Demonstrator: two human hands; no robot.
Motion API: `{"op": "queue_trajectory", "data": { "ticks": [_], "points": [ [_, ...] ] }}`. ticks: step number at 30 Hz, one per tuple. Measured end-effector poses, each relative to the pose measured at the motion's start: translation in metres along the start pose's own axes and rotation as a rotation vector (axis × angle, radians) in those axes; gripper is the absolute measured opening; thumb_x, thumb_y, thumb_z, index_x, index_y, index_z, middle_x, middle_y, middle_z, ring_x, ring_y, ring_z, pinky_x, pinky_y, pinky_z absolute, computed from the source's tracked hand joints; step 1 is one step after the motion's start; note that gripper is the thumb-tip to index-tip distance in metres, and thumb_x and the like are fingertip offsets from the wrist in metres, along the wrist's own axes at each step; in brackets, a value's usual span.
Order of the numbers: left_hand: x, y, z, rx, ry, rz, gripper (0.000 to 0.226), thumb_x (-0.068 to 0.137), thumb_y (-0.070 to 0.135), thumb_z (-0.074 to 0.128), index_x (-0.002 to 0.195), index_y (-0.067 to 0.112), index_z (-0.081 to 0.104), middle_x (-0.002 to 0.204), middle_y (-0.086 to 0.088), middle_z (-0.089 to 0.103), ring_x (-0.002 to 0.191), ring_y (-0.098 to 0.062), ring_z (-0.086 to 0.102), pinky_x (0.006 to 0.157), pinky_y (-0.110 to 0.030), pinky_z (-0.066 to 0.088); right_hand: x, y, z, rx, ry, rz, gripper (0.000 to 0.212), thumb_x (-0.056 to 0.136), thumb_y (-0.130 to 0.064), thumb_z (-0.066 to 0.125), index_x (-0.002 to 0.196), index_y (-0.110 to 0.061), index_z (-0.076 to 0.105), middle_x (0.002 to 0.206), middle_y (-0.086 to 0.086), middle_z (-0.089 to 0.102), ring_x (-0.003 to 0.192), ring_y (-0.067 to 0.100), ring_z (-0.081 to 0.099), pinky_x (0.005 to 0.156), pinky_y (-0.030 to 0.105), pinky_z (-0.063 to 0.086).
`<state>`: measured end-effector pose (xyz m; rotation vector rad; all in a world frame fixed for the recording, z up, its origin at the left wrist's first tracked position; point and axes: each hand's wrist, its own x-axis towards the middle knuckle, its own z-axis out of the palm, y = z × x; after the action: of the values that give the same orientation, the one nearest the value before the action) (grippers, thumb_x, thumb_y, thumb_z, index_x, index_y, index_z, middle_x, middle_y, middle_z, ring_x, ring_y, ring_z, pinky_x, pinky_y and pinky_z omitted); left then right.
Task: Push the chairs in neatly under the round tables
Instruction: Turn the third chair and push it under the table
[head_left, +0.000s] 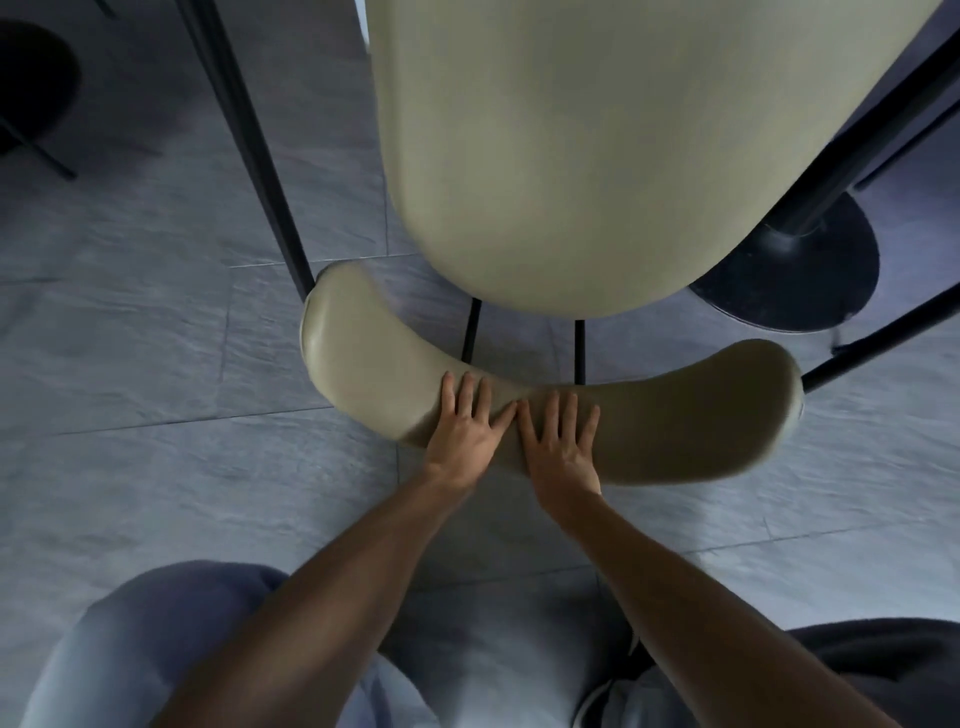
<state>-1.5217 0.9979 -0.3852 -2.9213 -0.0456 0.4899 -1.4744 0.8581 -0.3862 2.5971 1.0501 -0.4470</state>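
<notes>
Beige chair (545, 156) just left of table base (795, 270). Pressing flat on backrest (675, 415) with left hand (467, 431) and right hand (563, 441), fingers straight, slightly spread. Push evenly through 2 palms, steering toward base.

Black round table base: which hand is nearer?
Right. The right hand lies flat on the beige curved chair backrest, below-left of the black round table base; the left hand lies beside it, farther left.

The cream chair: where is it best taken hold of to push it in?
The curved backrest, from behind, on the person's side. It is a broad padded band arching round the seat, so palms near its middle should push straight. The left hand and right hand lie flat there, side by side.
</notes>
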Motion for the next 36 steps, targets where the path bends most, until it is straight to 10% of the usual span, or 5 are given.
{"op": "queue_trajectory", "data": {
  "ticks": [8, 16, 36],
  "points": [
    [-0.086, -0.039, -0.116, -0.066, -0.228, 0.031, 0.071, 0.102, 0.02, 0.046, 0.16, 0.028, 0.007, 0.162, -0.027, 0.012, 0.149, -0.048, 0.007, 0.117, -0.066, -0.001, -0.074, -0.026, -0.107, 0.083, -0.093, -0.023, 0.083, 0.094, -0.021, 0.056, 0.158, -0.012, 0.003, 0.156, 0.036, 0.014, 0.144, 0.053, 0.012, 0.112, 0.073, 0.004],
    [-0.135, -0.077, -0.206, 0.013, -0.367, 0.108, 0.109, 0.078, 0.031, 0.078, 0.159, 0.034, 0.004, 0.161, -0.024, 0.018, 0.147, -0.046, 0.013, 0.117, -0.065, 0.003, -0.122, -0.03, -0.213, 0.117, -0.235, -0.058, 0.118, 0.071, -0.032, 0.083, 0.156, -0.014, 0.003, 0.155, 0.03, 0.017, 0.145, 0.047, 0.014, 0.113, 0.071, 0.004],
    [-0.182, -0.107, -0.293, -0.077, -0.417, 0.208, 0.103, 0.081, 0.023, 0.074, 0.158, 0.037, 0.008, 0.153, -0.022, 0.032, 0.139, -0.043, 0.029, 0.112, -0.066, 0.015, -0.178, -0.035, -0.322, 0.078, -0.301, -0.068, 0.107, 0.07, -0.027, 0.08, 0.154, -0.01, 0.015, 0.149, 0.033, 0.027, 0.139, 0.052, 0.023, 0.11, 0.074, 0.007]
  ]
}}
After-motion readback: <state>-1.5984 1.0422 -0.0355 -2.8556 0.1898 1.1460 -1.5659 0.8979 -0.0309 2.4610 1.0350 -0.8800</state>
